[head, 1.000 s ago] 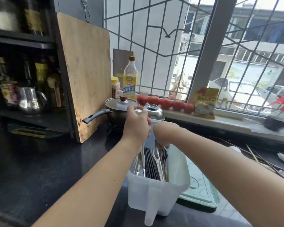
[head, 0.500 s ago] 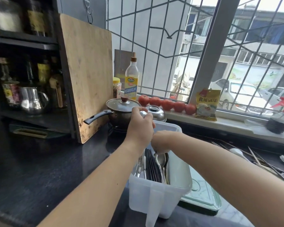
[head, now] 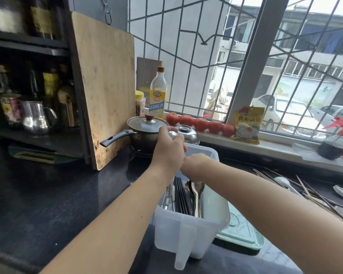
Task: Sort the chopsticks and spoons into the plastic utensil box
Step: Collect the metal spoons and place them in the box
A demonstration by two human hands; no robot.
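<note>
Translucent plastic utensil box (head: 188, 232) at 6 o'clock on dark counter (head: 48, 204), holding black chopsticks (head: 181, 196) and metal spoons (head: 196, 191). Left hand (head: 169, 151) clamped on shiny spoon end above box; right hand (head: 194, 165) touching it, grip hidden. Loose chopsticks scattered at 3 o'clock; pot (head: 145, 131) crowding at 12.

Daylight pours through the window (head: 246, 56), the shelves (head: 28, 86) at left stay dim and blurred, and straight lines bow near the edges.
</note>
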